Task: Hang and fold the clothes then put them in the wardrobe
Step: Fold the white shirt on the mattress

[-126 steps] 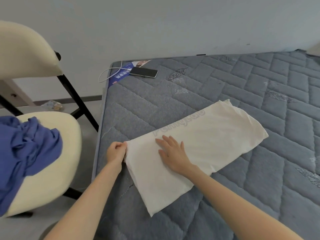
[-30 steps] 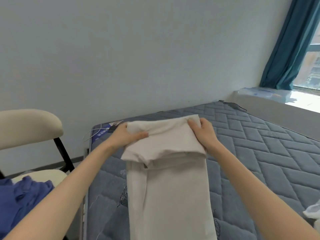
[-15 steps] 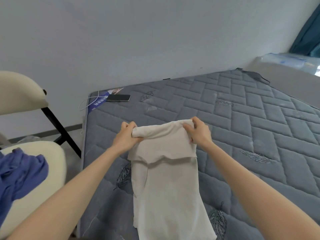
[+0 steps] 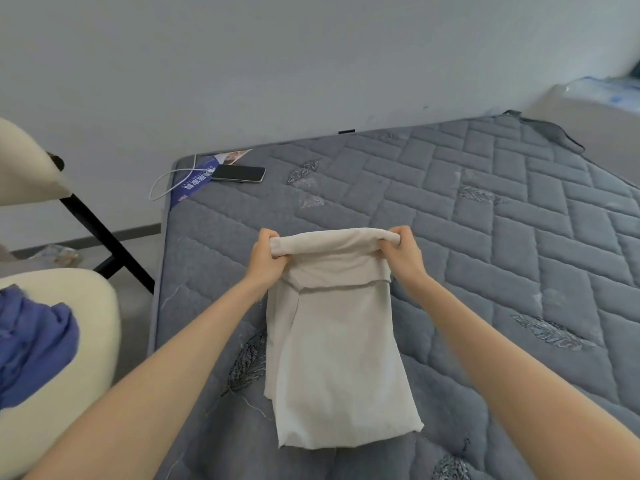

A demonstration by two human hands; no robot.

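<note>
Both hands, left and right, pinch the cream garment by its folded top edge above the mattress, apparently to lay another fold squarely.

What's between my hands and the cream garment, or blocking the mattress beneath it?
Nothing visible: the left hand and right hand grip the cream garment directly; the phone lies well clear at the mattress corner.

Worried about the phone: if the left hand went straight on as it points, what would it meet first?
Beyond the cloth it grips, the left hand would likely meet bare mattress, then the wall; the phone lies further left.
</note>
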